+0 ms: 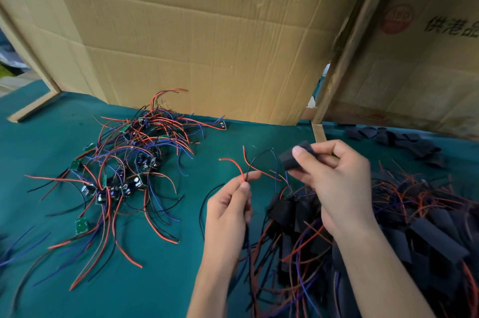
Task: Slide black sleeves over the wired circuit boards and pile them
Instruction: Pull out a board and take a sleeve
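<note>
A teal-green cloth table cover (160, 253) lies under tangled red, blue and black wires (134, 162) with small green circuit boards (82, 225); matte black sleeves (438, 242) sit before plain tan corrugated cardboard (197, 40).

Black sleeve (298, 158) held up, probably empty; bare wired boards (121, 175) heaped left.

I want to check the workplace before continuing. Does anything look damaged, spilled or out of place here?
Nothing stands out. The bare boards lie tangled at left, the sleeved pile at right, spare sleeves behind. The cardboard is only creased.
</note>
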The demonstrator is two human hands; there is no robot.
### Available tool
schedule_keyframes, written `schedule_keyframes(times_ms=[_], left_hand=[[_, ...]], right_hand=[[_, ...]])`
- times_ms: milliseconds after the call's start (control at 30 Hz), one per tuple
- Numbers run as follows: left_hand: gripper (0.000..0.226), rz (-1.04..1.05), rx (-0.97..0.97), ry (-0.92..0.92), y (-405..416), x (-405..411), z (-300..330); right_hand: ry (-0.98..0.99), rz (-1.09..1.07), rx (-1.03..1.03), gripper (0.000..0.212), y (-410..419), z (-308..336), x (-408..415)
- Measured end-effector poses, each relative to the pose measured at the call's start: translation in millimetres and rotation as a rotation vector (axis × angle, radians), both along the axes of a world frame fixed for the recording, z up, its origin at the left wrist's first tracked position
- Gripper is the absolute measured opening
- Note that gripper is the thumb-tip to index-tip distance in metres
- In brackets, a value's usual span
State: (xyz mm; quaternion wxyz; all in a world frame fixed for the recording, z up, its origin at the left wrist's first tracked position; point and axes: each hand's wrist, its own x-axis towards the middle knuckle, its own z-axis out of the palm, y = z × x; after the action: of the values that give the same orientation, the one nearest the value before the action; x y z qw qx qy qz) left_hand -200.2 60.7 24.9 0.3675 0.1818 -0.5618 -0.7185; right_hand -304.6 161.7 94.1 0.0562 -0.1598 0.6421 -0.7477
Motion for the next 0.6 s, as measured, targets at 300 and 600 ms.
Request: schedule_keyframes(times_ms=[300,600], left_hand=[[0.025,0.035,-0.091,0.002,2.3,3.0,1.7],[0.037,-0.034,-0.163,-0.064,3.8,2.6,1.2]], right_hand=[[-0.093,0.131,-0.21,0.013,-4.7,8.4,10.8],[-0.044,0.225,-0.187,0.018,-3.9,4.8,9.9]])
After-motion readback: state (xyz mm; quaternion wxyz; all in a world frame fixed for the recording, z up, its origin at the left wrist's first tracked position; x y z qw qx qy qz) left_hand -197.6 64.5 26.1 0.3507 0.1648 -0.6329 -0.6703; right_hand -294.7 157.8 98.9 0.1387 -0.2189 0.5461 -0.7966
